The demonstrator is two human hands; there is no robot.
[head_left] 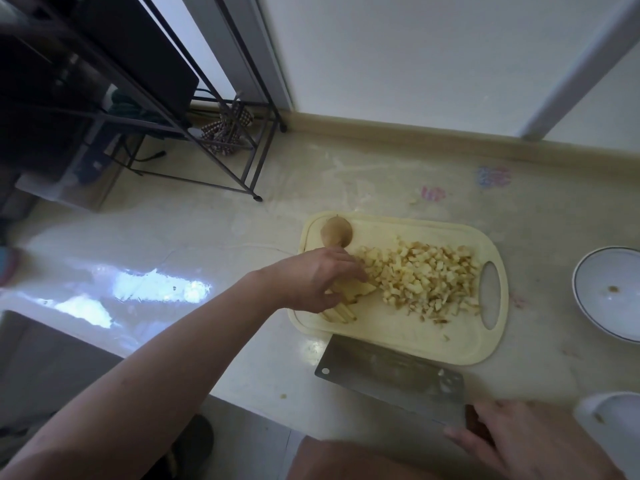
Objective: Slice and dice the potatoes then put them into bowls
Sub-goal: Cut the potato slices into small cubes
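Note:
A cream cutting board [398, 337] lies on the pale counter. On its right half is a heap of diced potato [426, 277]. A piece of unpeeled potato [336, 231] sits at the board's far left corner. My left hand [311, 278] reaches onto the board's left side and holds a bunch of potato strips [346, 303], fingers curled over them. My right hand [523, 441] grips the handle of a cleaver [391, 375], whose broad blade lies low over the counter just in front of the board.
A white bowl [588, 292] with a dark rim stands to the right of the board. Another white bowl [609, 420] shows at the lower right edge. A black metal rack [207, 133] stands at the back left. The wall runs along the back.

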